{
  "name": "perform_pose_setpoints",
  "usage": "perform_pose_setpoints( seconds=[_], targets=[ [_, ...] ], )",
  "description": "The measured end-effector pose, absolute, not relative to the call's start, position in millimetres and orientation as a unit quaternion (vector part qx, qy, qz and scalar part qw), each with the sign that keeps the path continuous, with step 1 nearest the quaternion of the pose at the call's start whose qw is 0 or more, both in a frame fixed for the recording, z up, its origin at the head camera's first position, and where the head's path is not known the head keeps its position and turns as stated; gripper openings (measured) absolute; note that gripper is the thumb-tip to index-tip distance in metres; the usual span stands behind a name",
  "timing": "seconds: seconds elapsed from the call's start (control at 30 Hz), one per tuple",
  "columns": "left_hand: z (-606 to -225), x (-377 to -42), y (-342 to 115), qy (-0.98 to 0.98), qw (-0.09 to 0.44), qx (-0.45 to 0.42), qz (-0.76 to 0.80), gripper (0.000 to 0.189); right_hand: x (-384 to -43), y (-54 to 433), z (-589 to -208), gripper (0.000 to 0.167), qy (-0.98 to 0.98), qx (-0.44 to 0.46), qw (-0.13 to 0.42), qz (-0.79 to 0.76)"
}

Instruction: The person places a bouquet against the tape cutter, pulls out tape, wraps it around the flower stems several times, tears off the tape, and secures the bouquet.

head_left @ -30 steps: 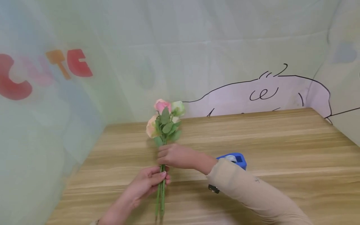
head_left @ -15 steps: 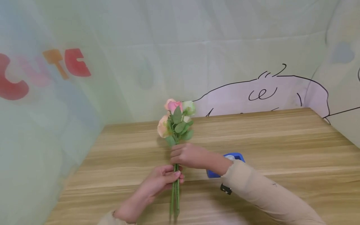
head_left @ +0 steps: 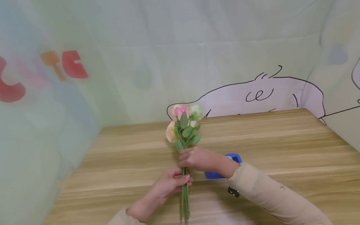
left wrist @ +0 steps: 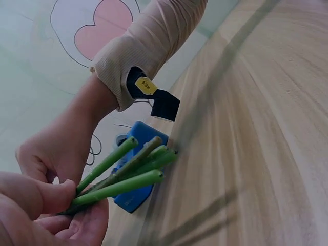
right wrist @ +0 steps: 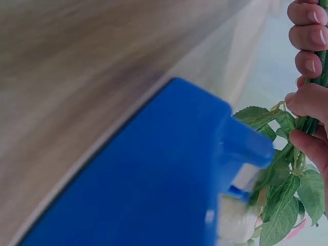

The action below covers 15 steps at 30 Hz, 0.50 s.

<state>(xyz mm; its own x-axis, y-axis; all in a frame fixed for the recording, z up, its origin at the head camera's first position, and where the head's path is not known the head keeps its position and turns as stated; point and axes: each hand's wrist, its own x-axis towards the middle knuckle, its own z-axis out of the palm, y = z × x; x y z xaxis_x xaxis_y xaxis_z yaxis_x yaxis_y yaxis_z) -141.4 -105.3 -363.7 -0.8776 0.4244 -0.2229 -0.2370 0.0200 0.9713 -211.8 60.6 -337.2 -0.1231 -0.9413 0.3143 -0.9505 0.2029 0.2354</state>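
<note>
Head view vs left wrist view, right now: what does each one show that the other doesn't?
Only head: the flower heads, their leaves, and the CUTE letters on the backdrop.
Only left wrist: the yellow sticker on the black wrist device, and a pink heart on the backdrop.
Both: left grip pinching the green stems, right grip, blue tape dispenser, table.

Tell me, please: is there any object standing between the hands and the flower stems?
Nothing visible does. The right hand grips the stems just below the leaves, and the left hand holds them lower down. The blue tape dispenser sits off to the right in the head view.
</note>
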Motion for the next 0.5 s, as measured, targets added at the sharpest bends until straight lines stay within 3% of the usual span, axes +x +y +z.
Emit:
perform_pose_setpoints(
  seconds=[0.5],
  targets=[
    [-381,-145,-92,0.678,0.230,0.041,0.697,0.027,-216,65,-355,0.016,-0.767,0.625,0.144,0.023]
  ],
)
